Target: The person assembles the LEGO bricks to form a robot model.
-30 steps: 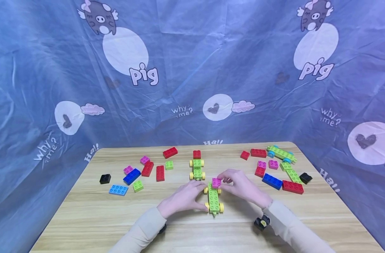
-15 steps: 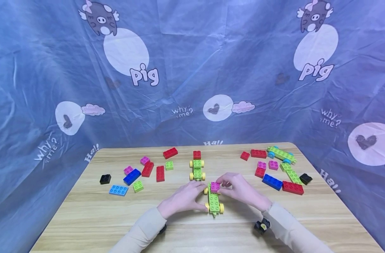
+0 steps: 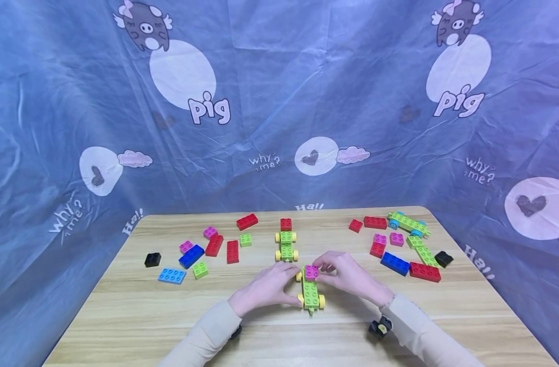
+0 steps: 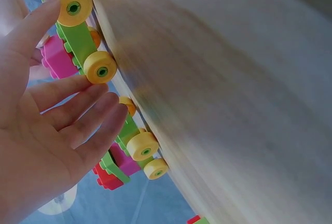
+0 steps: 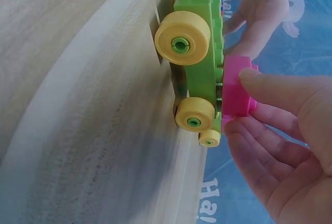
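Observation:
My left hand (image 3: 267, 285) holds a lime-green toy car base (image 3: 310, 296) with yellow wheels by its left side. In the left wrist view, its thumb touches one yellow wheel (image 4: 75, 7) and its index finger reaches the other wheel (image 4: 100, 68). Thumb and fingers of my right hand (image 3: 353, 275) pinch a pink building brick (image 3: 311, 272) over the far end of the base. Seen from the right wrist, the brick (image 5: 236, 92) sits right at the base's studs, a thin line of them showing beneath it.
Beyond the base stands another yellow-wheeled green car (image 3: 286, 251) with a red brick (image 3: 286, 224) at its far end. Loose bricks lie at left, including a light-blue one (image 3: 172, 276). More bricks and a blue-wheeled car base (image 3: 408, 223) lie at right.
My right hand has brought the pink brick a little nearer and leftward, down to the base's studs. The left hand and the car base have stayed put.

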Demonstrator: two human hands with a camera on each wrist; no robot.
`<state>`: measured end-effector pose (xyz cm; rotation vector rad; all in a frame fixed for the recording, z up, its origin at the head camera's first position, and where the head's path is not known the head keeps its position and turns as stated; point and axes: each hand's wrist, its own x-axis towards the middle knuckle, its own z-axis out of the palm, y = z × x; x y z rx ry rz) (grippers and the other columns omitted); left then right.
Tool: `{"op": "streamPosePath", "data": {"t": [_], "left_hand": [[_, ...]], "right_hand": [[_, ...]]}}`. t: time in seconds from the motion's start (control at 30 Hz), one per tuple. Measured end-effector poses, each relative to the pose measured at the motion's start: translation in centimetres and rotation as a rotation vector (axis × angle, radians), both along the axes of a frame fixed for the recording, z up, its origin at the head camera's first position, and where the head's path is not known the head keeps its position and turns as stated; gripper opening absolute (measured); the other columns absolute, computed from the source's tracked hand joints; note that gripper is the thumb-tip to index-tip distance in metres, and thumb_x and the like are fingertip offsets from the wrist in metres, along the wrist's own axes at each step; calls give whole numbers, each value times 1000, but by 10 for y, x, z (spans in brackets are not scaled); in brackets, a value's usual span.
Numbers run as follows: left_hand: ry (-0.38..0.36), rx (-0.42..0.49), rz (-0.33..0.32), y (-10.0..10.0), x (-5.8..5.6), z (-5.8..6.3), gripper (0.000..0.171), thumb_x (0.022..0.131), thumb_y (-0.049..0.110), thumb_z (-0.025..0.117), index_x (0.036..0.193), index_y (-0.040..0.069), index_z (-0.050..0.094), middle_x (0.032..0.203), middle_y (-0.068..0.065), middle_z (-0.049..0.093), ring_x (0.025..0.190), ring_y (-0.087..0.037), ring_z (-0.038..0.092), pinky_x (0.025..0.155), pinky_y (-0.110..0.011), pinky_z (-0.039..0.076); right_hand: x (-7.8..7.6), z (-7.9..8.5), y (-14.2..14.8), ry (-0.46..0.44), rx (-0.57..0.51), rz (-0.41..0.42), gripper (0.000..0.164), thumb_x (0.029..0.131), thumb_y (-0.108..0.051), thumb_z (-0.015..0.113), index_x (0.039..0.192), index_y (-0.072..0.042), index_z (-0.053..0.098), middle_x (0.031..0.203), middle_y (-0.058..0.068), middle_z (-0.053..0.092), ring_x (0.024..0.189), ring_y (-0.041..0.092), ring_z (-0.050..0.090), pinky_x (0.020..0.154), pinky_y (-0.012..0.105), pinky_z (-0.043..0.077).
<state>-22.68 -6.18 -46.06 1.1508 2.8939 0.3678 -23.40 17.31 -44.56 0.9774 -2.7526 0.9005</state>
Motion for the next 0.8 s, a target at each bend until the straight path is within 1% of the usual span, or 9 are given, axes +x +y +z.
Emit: {"op": "streamPosePath", "data": {"t": [0.2,0.53,0.67,0.8], "left_hand": [[7,2,2,0,0,1,84,71,61,68,134,9,49,136,-5,54,123,-18,51,102,-34,47],[16,6,-4,0,0,2,84,70,60,70,133,8,50,135,-7,54,122,-19,52,102,-35,47],[26,-1,-10,0,1,2,84,70,61,69,133,8,50,134,-6,55,121,-19,52,101,-34,47],[17,-1,-11,0,2,4,84,70,60,69,133,7,50,134,-7,55,121,-19,52,101,-34,47]], "right_hand": [[-1,-1,0,-16,18,19,27,79,-21,73,105,-13,67,96,0,70,81,12,66,71,21,56],[-2,1,-1,-11,36,51,26,81,-21,72,105,-13,67,98,0,70,82,12,65,71,21,56],[-1,1,-1,10,28,67,26,81,-23,71,105,-12,67,97,0,70,82,13,66,71,22,56],[-1,-2,-1,40,17,77,25,82,-24,70,105,-13,68,96,-1,70,80,11,65,70,21,56]]}}
